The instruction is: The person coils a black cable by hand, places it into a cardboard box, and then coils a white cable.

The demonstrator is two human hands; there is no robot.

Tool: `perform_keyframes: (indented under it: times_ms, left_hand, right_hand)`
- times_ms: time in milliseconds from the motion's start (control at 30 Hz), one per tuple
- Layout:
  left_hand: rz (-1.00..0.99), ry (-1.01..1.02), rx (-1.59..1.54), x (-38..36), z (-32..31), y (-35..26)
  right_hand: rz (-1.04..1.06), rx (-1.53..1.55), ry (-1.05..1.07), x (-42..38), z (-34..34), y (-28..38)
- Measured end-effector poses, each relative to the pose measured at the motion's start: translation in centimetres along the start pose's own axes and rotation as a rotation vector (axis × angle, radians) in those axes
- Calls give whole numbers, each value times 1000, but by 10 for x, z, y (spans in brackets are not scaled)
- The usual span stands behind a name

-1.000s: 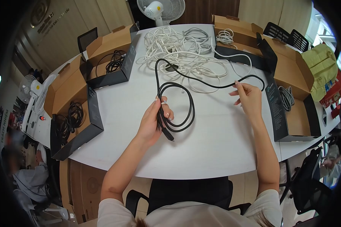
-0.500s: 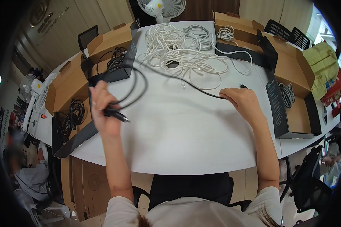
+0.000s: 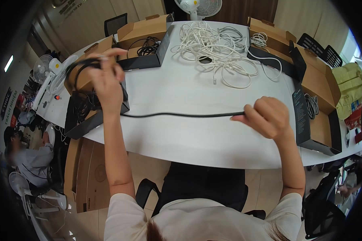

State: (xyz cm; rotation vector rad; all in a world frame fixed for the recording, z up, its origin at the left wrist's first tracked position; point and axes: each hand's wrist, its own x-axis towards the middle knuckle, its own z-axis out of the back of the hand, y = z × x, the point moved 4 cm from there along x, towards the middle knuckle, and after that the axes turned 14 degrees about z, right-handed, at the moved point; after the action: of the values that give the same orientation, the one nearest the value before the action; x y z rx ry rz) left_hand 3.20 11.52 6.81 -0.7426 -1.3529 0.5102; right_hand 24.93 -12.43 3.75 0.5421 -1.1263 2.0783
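Note:
A black cable (image 3: 181,115) stretches almost level across the white table between my two hands. My left hand (image 3: 107,86), blurred by motion, is raised over the near left box with loops of the cable gathered in its fingers. My right hand (image 3: 269,116) is closed in a fist around the other part of the cable, near the table's right side; the cable's tip is hidden inside it. Below my left hand, the near left box (image 3: 94,125) holds more black cables (image 3: 84,106).
A tangled heap of white cables (image 3: 205,50) and a grey coil (image 3: 231,37) lie at the table's back. Open boxes stand around: one far left (image 3: 142,63), one far right (image 3: 265,60), one near right (image 3: 318,138) with a grey cable (image 3: 311,106). A person (image 3: 32,160) sits at left.
My left hand has risen and moved left with the cable loops, over the near left box. My right hand has closed into a fist, and the cable between the hands now runs nearly straight.

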Motion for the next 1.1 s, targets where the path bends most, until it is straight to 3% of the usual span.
perform_keyframes:
  times_ms: [33, 100, 167, 233, 300, 400, 433, 500, 533, 567, 600, 633, 700, 767, 800, 900, 933, 1033, 1100]
  left_hand:
    - [101, 258, -13, -8, -11, 3]
    - [212, 458, 45, -34, -29, 15]
    - [515, 871, 229, -66, -49, 12]
    - [661, 1242, -57, -95, -64, 8]
    - [958, 1582, -430, -112, -65, 0]
    - [1009, 2037, -1089, -141, -55, -30]
    - [872, 2087, -1228, -139, -50, -34]
    - [521, 1877, -1837, -120, -42, -52]
    - [350, 1679, -1996, -103, -44, -72]
    - [373, 1258, -2244, -92, -39, -80]
    - [476, 1058, -2396, -79, -40, -80]
    - [472, 939, -2302, -69, -43, -75]
    - [515, 739, -2024, -56, -46, -54]
    - [479, 707, -1870, -52, -53, -40]
    - [421, 631, -1672, -51, -55, -31]
    - [526, 281, -1115, -56, -70, -14]
    - [554, 266, -1038, -59, -77, -10]
    - [581, 195, -878, -67, -103, 12]
    - [382, 231, -768, -72, -116, 13]
  right_hand:
    - [-4, -55, 12, 5, 12, -6]
    - [23, -174, -62, 5, 27, -16]
    - [39, -231, -47, 5, 37, -26]
    - [8, -333, -93, 6, 41, -36]
    - [5, -396, -115, 0, 42, -49]
    - [72, -351, -128, -9, 34, -60]
    - [43, -342, -137, -9, 29, -61]
    - [-164, -243, -40, -19, 9, -68]
    - [-264, -103, 50, -26, -5, -68]
    - [-359, 40, 138, -33, -18, -67]
    - [-452, 188, 224, -37, -32, -65]
    - [-543, 298, 333, -40, -41, -54]
    - [-608, 623, 354, -41, -58, -25]
    - [-648, 892, 354, -33, -61, 6]
    - [-716, 1084, 464, -20, -53, 17]
    - [-913, 1612, 318, -7, -42, 37]
    - [-983, 1797, 179, -7, -42, 39]
    - [-987, 1897, 53, -15, -59, 39]
    - [-1011, 2057, -40, -15, -62, 37]
